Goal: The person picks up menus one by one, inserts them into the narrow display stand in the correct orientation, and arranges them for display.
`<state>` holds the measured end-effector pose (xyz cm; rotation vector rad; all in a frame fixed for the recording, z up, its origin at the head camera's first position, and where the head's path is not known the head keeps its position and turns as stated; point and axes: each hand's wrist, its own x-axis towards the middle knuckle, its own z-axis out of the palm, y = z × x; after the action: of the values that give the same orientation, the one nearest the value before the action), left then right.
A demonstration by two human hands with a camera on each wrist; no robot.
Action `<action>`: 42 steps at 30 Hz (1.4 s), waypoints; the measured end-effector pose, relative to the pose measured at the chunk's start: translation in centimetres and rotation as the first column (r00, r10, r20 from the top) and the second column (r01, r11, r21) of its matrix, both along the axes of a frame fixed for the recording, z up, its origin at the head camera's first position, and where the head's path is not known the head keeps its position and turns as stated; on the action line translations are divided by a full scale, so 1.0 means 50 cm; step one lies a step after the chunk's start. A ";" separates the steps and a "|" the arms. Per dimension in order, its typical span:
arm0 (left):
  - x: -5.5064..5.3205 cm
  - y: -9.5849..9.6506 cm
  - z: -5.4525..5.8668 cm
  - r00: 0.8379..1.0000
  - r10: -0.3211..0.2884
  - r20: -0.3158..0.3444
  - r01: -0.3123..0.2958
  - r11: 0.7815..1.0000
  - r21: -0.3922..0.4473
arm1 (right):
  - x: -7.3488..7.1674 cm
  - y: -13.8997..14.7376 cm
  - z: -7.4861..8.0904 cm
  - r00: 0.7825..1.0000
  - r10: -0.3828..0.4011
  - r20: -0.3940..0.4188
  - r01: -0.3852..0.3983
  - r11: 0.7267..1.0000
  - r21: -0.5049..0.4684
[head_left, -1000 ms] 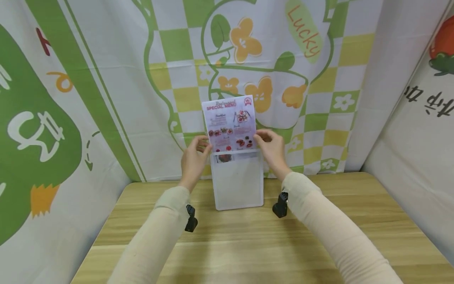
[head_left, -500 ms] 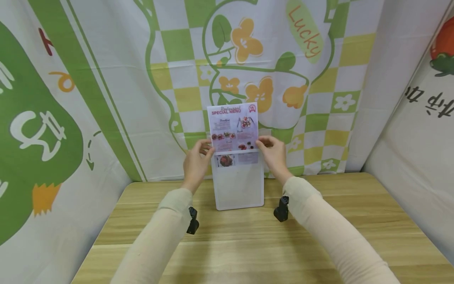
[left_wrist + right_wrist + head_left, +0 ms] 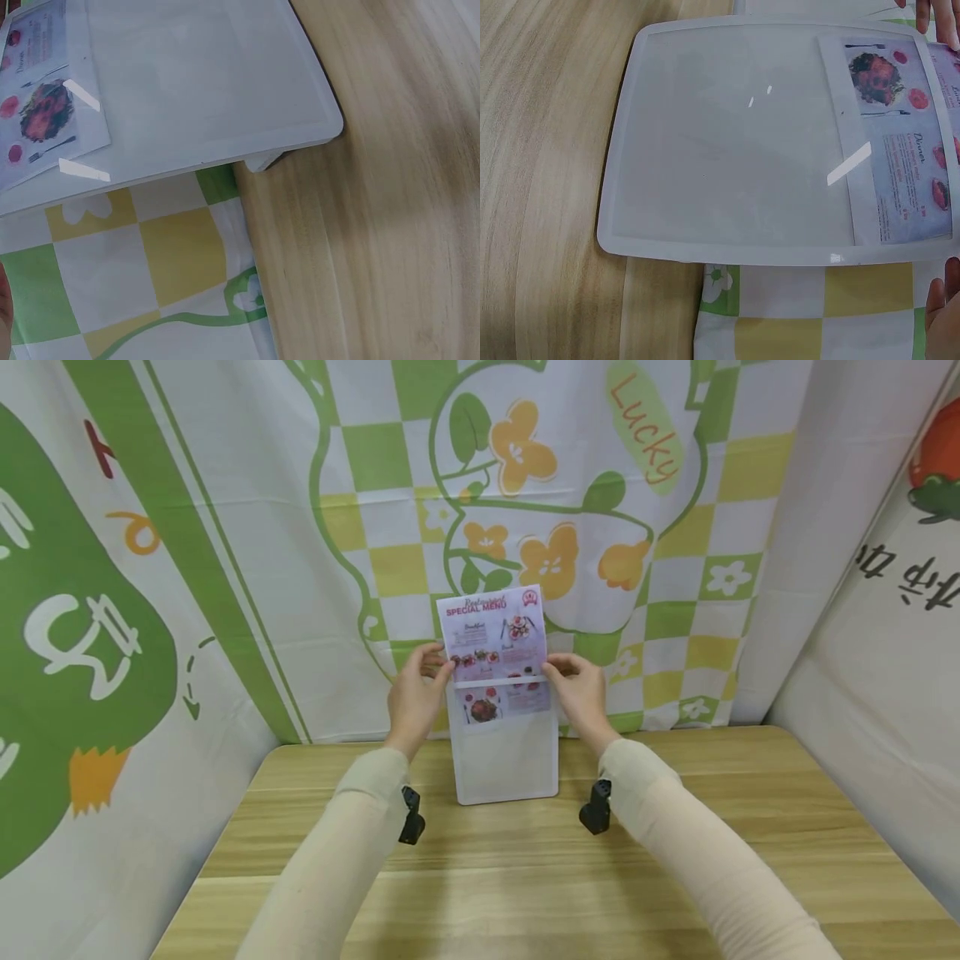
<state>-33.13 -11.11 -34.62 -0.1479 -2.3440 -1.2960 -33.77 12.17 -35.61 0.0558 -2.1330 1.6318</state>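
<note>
A printed restaurant menu sheet [image 3: 495, 635] stands upright with its lower part inside a white-framed clear display stand [image 3: 506, 760] on the table. Its upper part sticks out above the stand's top edge. My left hand [image 3: 415, 697] pinches the sheet's left edge, just above the stand's top. Opposite it, my right hand [image 3: 580, 693] pinches the right edge at a similar height. Through the clear front, the right wrist view shows the menu's lower end [image 3: 911, 187] sitting slightly askew, with bare panel below it. The left wrist view shows a foot [image 3: 261, 160] behind the stand.
The stand rests on a wood-grain table [image 3: 517, 877] near its back edge. Close behind hangs a patterned cloth [image 3: 375, 460] with green and yellow checks. Printed cloth walls [image 3: 247, 827] close in both sides.
The menu sheet has slid lower into the stand, so more of it shows behind the clear front. Both hands have come down slightly with it, and its tilt has shifted. The stand stays put.
</note>
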 end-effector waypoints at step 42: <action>0.015 0.010 0.012 0.999 0.021 0.051 -0.020 1.000 -0.024 | 0.003 -0.012 0.046 0.999 0.011 -0.034 -0.011 1.000 -0.008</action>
<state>-32.36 -10.60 -34.03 -0.0994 -2.3978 -1.2771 -33.62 11.56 -33.31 0.0927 -2.1038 1.6345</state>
